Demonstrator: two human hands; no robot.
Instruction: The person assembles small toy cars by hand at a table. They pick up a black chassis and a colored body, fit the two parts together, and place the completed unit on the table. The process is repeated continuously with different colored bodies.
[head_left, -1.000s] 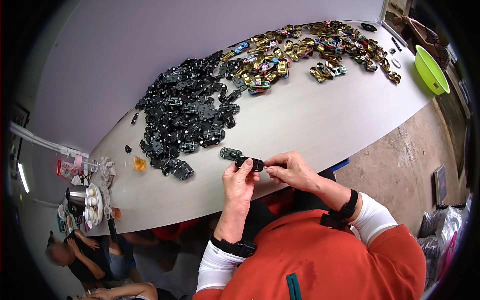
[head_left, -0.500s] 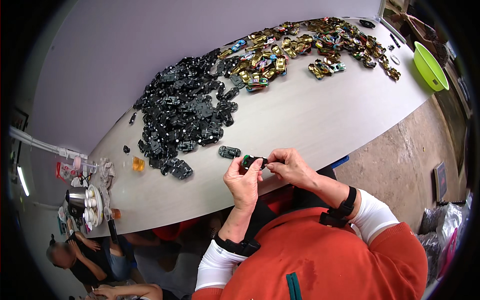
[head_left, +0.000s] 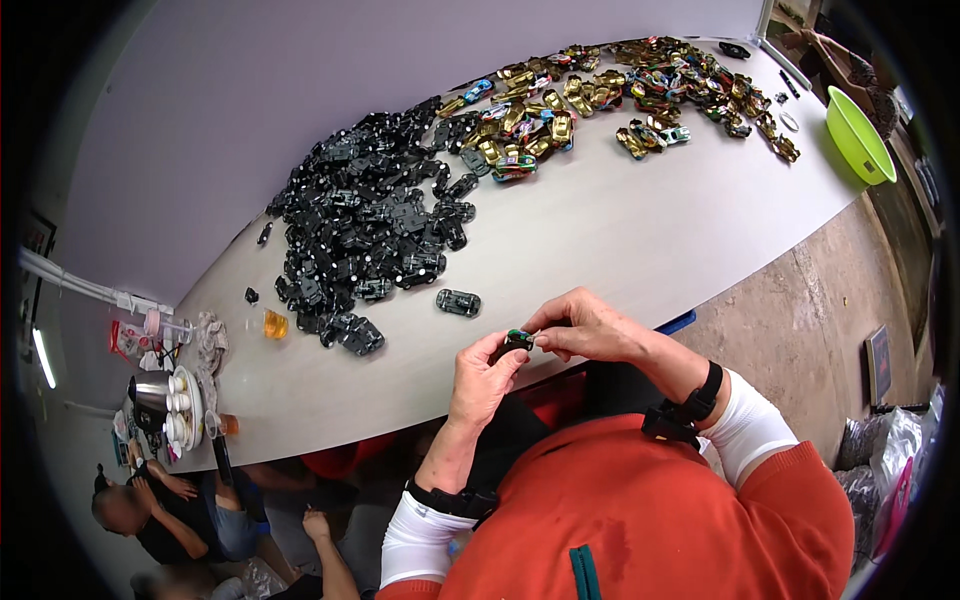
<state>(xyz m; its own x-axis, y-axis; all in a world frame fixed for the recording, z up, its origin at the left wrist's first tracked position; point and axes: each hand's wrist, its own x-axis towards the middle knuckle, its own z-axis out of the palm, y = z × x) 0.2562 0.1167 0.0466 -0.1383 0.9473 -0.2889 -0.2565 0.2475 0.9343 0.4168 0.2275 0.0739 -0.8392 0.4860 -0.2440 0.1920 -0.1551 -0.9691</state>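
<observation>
The left hand (head_left: 483,382) is holding the toy car (head_left: 514,347), dark with some green, between its thumb and fingers. The right hand (head_left: 588,326) has its fingertips close together at the car's right end; whether they grip something, I cannot tell. Both hands are near the edge of the table (head_left: 610,230). Just beyond the left hand lies one dark car (head_left: 458,302); farther and to its left is the black pile (head_left: 365,225). Well beyond both hands are gold cars (head_left: 515,122). Far right of the right hand stands the green basin (head_left: 858,145).
</observation>
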